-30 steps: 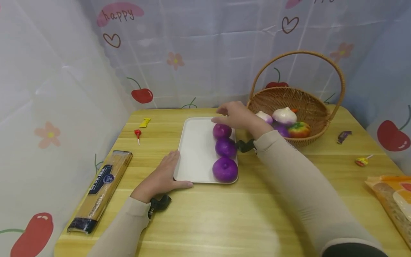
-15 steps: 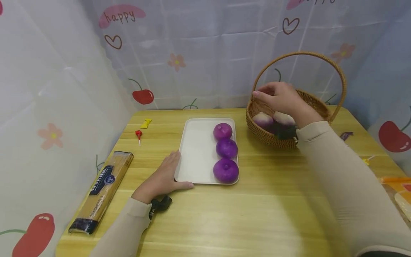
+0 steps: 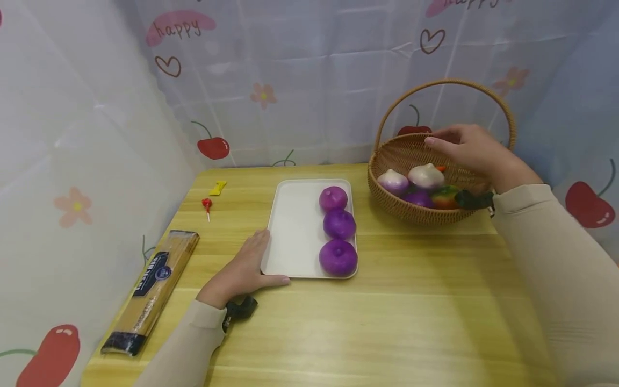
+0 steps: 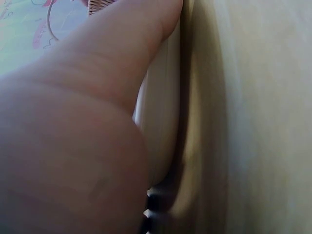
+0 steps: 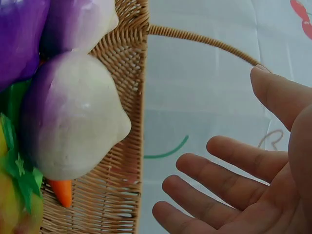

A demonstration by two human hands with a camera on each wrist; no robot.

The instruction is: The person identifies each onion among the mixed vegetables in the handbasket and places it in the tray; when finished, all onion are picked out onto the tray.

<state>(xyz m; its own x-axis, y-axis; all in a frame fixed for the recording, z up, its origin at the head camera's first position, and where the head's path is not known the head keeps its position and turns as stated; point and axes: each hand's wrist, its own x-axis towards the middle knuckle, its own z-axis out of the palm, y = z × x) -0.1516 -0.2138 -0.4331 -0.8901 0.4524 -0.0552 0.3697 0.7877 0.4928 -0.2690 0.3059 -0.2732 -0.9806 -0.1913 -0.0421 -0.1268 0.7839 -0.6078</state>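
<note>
My left hand rests at the near left corner of a white rectangular tray, fingers along its left side and thumb along its front edge. Three round purple onions stand in a row down the tray's right side. My right hand is over the right part of a wicker basket, holding nothing; the right wrist view shows its fingers spread. Inside the basket lie two white-and-purple turnips, a purple vegetable, a yellow-green-and-red one with green leaves and an orange tip.
To the left lie a spaghetti pack, a red lollipop and a yellow-wrapped candy. The basket's tall handle arches over it. A printed curtain hangs behind the wooden table.
My right hand has moved right, from above the far onion on the tray to over the basket's right part. The left hand, tray and three onions have stayed in place.
</note>
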